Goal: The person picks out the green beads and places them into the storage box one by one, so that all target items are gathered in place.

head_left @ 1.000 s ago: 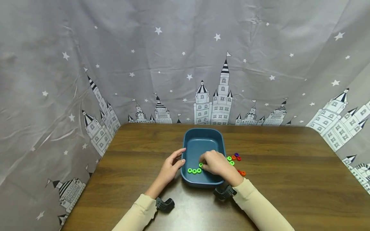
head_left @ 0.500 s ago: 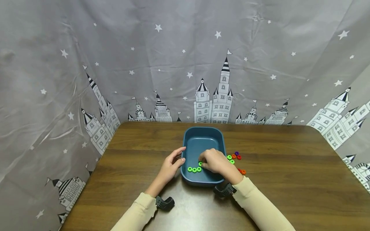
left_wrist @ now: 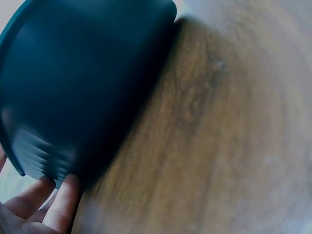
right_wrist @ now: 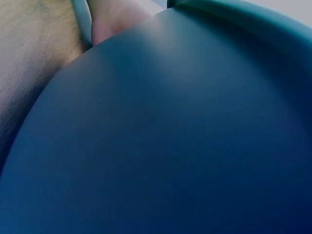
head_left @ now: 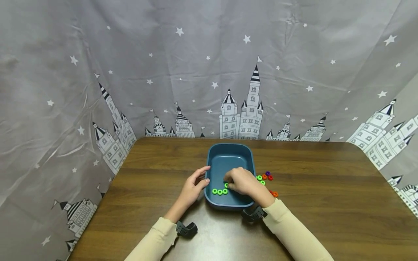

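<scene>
Hardly anything has moved since a second ago; your right hand (head_left: 242, 181) pinches a green ring (head_left: 226, 185) inside the tray (head_left: 230, 149), three o'clock from your left hand (head_left: 193, 186), spread against the nine-o'clock wall.

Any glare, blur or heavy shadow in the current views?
Head view: mostly clear, pale glare on the near tabletop; left wrist view: tabletop blurred, dark shadow along the blue tray; right wrist view: soft and dim, the blue tray filling most of it.
</scene>
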